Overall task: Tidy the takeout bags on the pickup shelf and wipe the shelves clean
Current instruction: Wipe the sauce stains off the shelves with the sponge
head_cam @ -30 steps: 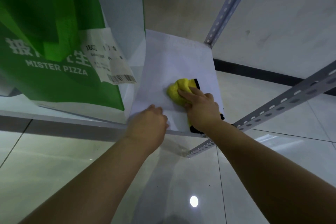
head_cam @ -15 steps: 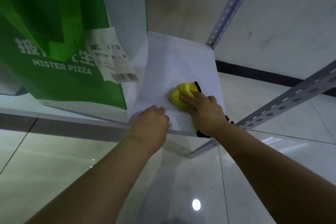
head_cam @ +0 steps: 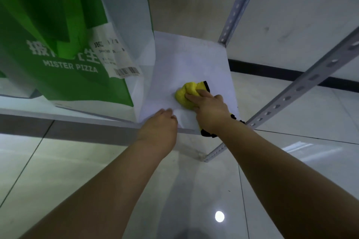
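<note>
1. The glossy tiled floor (head_cam: 81,170) fills the lower half of the view, with one bright light reflection low in the middle.
2. A pale wall (head_cam: 291,6) with a dark baseboard (head_cam: 272,72) runs behind the shelving.
3. The green takeout bag (head_cam: 58,44), printed MISTER PIZZA, stands on the left part of the shelf; a white bag (head_cam: 126,6) stands just behind and beside it, hemming in the cleared patch from the left.
4. The white shelf (head_cam: 194,60) is bare at its right end, from the bags to its right edge.
5. Perforated metal uprights bound that end: one post (head_cam: 239,4) at the back corner, another (head_cam: 303,87) crossing the front right corner.
6. A printed receipt (head_cam: 114,54) with a barcode is stuck on the green bag's side.
7. The right hand (head_cam: 209,106) presses flat on a yellow cloth (head_cam: 186,93) near the front right of the shelf, fingers together and extended over it; the cloth's black-edged tail hangs over the front edge.
8. The left hand (head_cam: 161,124) rests at the shelf's front edge, fingers curled loosely, just beside the cloth and apart from the bags.
</note>
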A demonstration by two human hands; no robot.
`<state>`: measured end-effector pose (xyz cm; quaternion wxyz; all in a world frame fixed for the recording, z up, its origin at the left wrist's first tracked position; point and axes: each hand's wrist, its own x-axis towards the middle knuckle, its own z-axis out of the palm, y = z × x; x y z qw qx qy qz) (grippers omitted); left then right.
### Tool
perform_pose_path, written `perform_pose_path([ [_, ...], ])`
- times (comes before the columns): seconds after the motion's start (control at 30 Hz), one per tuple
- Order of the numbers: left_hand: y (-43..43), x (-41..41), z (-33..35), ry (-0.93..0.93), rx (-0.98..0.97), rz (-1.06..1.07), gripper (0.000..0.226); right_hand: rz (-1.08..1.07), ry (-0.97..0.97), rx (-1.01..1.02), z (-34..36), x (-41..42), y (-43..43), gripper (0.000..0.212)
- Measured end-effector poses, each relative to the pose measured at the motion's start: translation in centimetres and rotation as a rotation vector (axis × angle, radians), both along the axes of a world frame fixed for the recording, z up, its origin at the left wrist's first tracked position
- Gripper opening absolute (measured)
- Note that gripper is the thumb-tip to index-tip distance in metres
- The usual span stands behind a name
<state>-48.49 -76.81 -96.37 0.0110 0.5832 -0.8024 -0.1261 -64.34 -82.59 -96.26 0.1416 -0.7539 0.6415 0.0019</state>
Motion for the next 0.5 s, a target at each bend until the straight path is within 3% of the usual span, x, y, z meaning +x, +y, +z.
perform_pose_path([
  [0.13, 2.4, 0.4, 0.5, -0.056, 0.016, -0.003, 0.043, 0.1, 0.0, 0.043, 0.7, -1.1, 3.1, 0.059],
  [0.23, 4.5, 0.3, 1.7, -0.073, 0.055, 0.026, 0.033, 0.09, 0.031, 0.084, 1.8, -0.7, 5.3, 0.062],
  [0.5, 10.1, 3.6, 6.1, -0.029, 0.072, 0.189, 0.036, 0.305, -0.208, 0.123, 5.2, 0.0, 9.8, 0.052],
])
